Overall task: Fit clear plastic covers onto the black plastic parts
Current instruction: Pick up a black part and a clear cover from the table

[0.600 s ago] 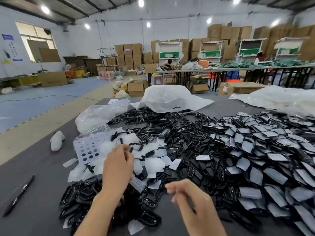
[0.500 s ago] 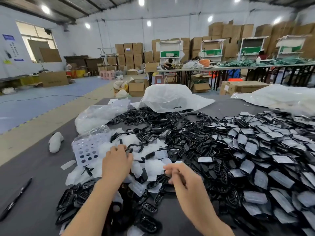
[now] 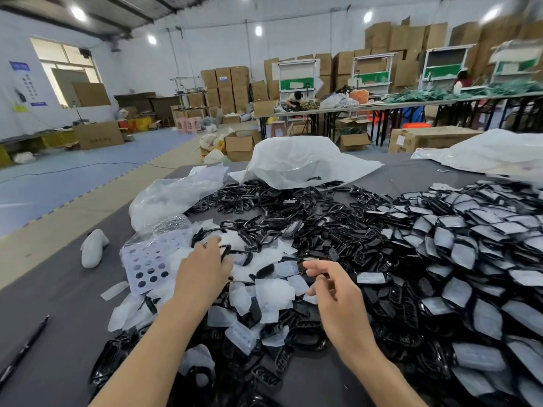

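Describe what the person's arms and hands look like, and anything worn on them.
Both arms are bare as far as the picture shows: no sleeve reaches the left forearm or the right forearm. The left hand and right hand are ungloved. No watch, bracelet or band shows at either wrist, and no ring shows on the visible fingers.

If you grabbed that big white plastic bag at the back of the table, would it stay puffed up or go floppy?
Probably floppy: the white plastic bag shows thin, soft creases and sags onto the table. It looks light, though black parts lie at its edge, so some may be inside. Its glossy film could be a bit slippery.
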`<state>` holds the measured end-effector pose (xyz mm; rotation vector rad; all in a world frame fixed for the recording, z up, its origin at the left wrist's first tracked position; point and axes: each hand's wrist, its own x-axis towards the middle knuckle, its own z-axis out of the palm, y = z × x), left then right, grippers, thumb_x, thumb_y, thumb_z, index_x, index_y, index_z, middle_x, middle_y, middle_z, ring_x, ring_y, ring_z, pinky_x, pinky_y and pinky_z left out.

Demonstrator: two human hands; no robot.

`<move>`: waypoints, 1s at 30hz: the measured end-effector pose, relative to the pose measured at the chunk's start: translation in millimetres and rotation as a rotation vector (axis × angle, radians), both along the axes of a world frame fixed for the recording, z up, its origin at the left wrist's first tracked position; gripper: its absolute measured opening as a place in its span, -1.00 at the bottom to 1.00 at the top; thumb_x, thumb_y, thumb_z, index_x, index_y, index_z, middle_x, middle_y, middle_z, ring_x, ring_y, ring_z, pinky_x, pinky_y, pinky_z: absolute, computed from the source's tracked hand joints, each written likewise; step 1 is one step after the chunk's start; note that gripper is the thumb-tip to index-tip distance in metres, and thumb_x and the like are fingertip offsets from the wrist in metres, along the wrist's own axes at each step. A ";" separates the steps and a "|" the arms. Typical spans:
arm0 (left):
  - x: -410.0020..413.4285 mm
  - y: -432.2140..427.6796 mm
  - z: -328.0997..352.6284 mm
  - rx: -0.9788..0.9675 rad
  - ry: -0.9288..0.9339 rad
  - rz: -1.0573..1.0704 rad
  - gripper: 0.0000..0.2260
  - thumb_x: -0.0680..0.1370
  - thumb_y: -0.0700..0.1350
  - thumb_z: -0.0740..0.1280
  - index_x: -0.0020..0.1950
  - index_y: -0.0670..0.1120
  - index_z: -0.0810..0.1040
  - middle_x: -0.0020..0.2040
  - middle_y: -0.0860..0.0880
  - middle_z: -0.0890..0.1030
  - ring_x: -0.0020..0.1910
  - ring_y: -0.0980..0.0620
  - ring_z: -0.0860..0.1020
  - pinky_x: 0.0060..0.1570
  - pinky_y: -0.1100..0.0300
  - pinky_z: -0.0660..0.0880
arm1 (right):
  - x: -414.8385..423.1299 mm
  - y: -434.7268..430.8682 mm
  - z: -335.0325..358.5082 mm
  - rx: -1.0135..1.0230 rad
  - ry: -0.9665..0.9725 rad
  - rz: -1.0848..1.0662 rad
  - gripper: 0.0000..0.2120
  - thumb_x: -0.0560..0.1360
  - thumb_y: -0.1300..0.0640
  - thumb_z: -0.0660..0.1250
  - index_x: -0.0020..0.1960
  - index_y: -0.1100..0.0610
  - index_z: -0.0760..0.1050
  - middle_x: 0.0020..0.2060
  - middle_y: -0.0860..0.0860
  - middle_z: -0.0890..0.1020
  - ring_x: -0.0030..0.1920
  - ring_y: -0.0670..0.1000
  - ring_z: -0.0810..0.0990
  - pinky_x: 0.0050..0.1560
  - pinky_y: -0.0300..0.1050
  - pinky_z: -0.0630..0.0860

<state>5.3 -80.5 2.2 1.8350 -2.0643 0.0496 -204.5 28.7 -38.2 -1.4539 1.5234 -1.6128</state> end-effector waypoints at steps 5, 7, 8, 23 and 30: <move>-34.0 33.7 23.0 -0.101 0.677 -0.296 -0.71 0.61 -0.04 0.27 0.32 0.16 0.42 -0.10 0.08 0.60 -0.23 0.21 0.58 -0.36 0.34 0.47 | -4.8 -1.8 7.9 0.068 -0.329 0.144 -0.68 0.65 0.17 0.22 0.06 -0.23 0.62 -0.04 -0.14 0.67 -0.17 -0.05 0.66 -0.21 -0.22 0.57; -62.8 50.9 20.3 0.022 0.828 -0.427 -0.75 0.60 -0.03 0.29 0.22 0.27 0.44 -0.19 0.07 0.63 -0.29 0.22 0.59 -0.35 0.34 0.51 | -4.2 -2.6 9.5 0.147 -0.453 0.250 -0.78 0.66 0.03 0.21 0.15 -0.15 0.62 0.02 -0.06 0.69 -0.14 0.02 0.69 -0.18 -0.16 0.60; -76.4 58.1 16.1 0.060 0.861 -0.477 -0.76 0.59 -0.03 0.30 0.18 0.29 0.46 -0.17 0.09 0.64 -0.26 0.19 0.61 -0.28 0.31 0.54 | -3.2 -3.4 9.3 0.194 -0.507 0.309 -0.75 0.66 -0.03 0.20 0.19 -0.08 0.62 0.05 -0.01 0.70 -0.13 0.05 0.69 -0.17 -0.12 0.61; -71.3 33.3 -1.5 0.028 0.646 -0.426 -0.94 0.62 -0.01 0.29 0.04 0.14 0.55 -0.17 0.19 0.64 -0.18 0.21 0.60 -0.20 0.31 0.52 | -32.2 -19.4 -3.3 0.075 -0.626 0.047 -0.90 0.59 0.19 0.34 0.01 0.10 0.65 -0.30 -0.02 0.65 -0.38 -0.05 0.61 -0.40 -0.23 0.56; -57.0 -3.4 -20.4 0.114 -0.004 -0.199 -0.70 0.64 0.02 0.21 0.35 -0.01 0.49 0.22 -0.01 0.55 0.24 -0.02 0.47 0.20 0.07 0.45 | -39.2 -21.8 -5.9 0.089 -0.634 -0.057 -0.82 0.62 0.24 0.29 0.06 0.08 0.67 -0.30 -0.07 0.65 -0.38 -0.08 0.62 -0.32 -0.26 0.59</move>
